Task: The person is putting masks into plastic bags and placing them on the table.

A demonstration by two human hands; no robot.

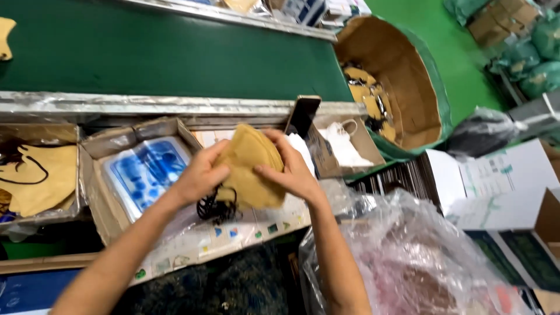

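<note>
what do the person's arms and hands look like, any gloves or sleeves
Both arms are bare up to the frame edge: no sleeves show. The left hand and right hand wear no gloves, and no rings, watch or bands are visible on the fingers or wrists.

left hand + right hand grip tan mask | black ear loops dangle | above cardboard tray

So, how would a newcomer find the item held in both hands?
Start at the green conveyor belt; below its metal rail sit open cardboard boxes. Above the box of blue packets, both hands hold tan folded masks with black ear loops dangling, the only masks lifted off the bench.
</note>
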